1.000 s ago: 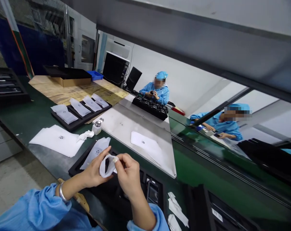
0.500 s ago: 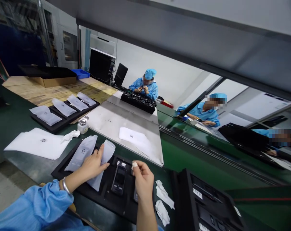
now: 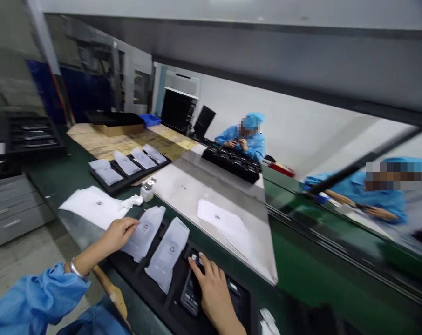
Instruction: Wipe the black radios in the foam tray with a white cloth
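My right hand (image 3: 213, 284) reaches over a dark mobile phone (image 3: 190, 295) lying in a slot of the black foam tray (image 3: 172, 304). Its thumb and index finger close on the phone's upper end, and the palm hides part of it. Another phone (image 3: 234, 289) shows partly beyond that hand. Two phone-sized items in white translucent sleeves lie in the same tray: one sleeve (image 3: 171, 253) in the middle, one sleeve (image 3: 146, 232) at the left. My left hand (image 3: 118, 235) hovers at the left sleeve's edge, fingers loosely bent and thumb slightly apart, holding nothing visible.
Flat white sleeves (image 3: 88, 204) and a crumpled tissue (image 3: 132, 201) lie left, beside a small pump bottle (image 3: 147, 191). A second tray (image 3: 113, 188) holds several sleeved items. More flat sleeves (image 3: 225, 223) lie on the white board (image 3: 183, 181). Two co-workers in blue sit across the bench.
My left hand has left the middle sleeve and moved left. My right hand has come down onto the uncovered phone. The view has swung left.
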{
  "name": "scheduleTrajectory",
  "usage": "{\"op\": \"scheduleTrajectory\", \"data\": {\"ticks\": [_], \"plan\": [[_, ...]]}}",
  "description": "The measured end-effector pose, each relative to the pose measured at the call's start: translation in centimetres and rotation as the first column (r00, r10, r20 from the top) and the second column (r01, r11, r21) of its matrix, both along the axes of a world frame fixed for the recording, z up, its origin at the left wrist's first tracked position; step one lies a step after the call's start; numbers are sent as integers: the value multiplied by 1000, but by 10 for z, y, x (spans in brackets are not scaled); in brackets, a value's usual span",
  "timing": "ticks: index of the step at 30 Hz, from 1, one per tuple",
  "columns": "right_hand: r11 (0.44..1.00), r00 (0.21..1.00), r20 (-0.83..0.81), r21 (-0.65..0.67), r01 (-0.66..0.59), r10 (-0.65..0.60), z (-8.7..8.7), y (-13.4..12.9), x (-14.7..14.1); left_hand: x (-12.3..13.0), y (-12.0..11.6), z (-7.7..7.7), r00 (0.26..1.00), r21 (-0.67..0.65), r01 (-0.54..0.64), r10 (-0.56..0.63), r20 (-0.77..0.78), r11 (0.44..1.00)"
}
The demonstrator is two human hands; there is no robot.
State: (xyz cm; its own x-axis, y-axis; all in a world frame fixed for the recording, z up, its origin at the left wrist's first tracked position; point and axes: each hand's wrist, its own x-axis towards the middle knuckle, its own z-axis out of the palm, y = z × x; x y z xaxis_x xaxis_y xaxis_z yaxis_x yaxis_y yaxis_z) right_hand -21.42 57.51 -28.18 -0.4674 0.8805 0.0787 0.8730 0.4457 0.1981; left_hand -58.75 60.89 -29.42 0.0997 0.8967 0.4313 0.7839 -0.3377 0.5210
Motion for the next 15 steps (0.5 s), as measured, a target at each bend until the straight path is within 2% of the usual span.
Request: {"op": "scheduleTrajectory", "data": {"ticks": [3, 7, 11, 15], "plan": [[985, 978, 131, 37, -168, 162, -1, 19, 11, -55, 8, -10, 988, 1, -149, 148, -42, 989], [952, 918, 251, -56, -302, 306, -1, 46, 23, -106, 12, -39, 967, 9, -230, 230, -110, 973], [934, 889, 292, -169, -314, 352, 4, 56, 24, -123, 10, -70, 966, 25, -216, 217, -141, 976], [933, 899, 274, -213, -289, 341, 25, 48, 11, -127, 9, -85, 968, 50, -201, 206, -141, 978]]}}
